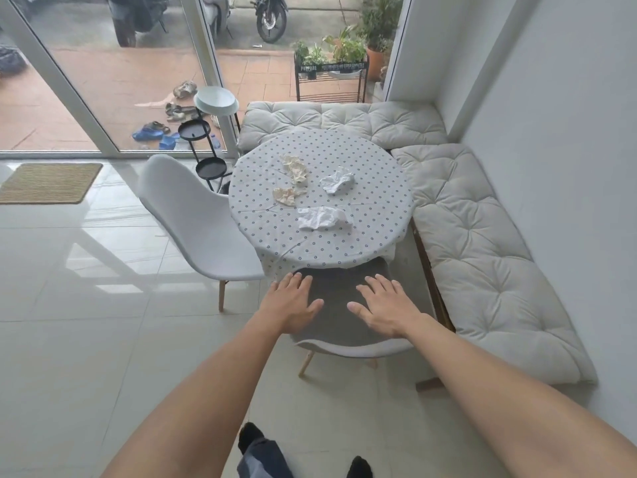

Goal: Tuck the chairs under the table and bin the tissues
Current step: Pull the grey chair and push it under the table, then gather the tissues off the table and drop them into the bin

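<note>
A round table [372, 215] with a dotted cloth carries several crumpled tissues: two white ones [337, 180] [322, 218] and two beige ones [294, 167] [285, 195]. The near grey-white chair [337, 322] stands with its seat partly under the table's front edge. My left hand [293, 303] and my right hand [384, 307] hover flat over its seat and back, fingers spread, holding nothing. A second white chair [196, 219] stands at the table's left, angled outward, its seat apart from the table.
Cushioned benches [482, 243] line the right wall and the far side. A black tiered stand [206, 146] with a white dish stands by the glass door. A woven mat [48, 182] lies on the tiled floor at the left. No bin is in view.
</note>
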The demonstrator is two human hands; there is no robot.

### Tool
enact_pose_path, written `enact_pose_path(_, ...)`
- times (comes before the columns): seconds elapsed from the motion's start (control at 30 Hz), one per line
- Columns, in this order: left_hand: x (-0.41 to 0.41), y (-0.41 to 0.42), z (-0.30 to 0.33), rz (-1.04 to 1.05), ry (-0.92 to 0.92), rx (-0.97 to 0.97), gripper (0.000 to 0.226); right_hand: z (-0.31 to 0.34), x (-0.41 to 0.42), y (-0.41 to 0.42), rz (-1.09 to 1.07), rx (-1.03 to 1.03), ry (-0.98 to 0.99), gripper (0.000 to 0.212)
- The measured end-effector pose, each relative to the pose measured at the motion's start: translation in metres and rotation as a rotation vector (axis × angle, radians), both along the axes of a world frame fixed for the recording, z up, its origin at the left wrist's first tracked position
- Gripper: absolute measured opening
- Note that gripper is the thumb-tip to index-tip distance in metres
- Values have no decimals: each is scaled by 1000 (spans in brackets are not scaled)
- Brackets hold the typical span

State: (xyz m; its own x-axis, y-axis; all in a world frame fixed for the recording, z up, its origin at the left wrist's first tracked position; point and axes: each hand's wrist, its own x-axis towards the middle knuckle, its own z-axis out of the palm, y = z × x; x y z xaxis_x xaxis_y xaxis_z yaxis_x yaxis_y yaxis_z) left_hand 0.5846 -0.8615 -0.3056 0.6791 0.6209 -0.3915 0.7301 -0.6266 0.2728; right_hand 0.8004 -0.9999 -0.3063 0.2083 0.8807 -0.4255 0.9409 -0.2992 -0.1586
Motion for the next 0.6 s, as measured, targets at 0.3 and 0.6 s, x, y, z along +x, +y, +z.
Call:
enact_pose_path(0.3,-36,127,38,-124,-9,48,78,29,-40,100,-162,45,-49,74)
enact_pose_path(0.6,-35,232,57,-179,-50,89,77,39,-52,195,-268,86,-30,70)
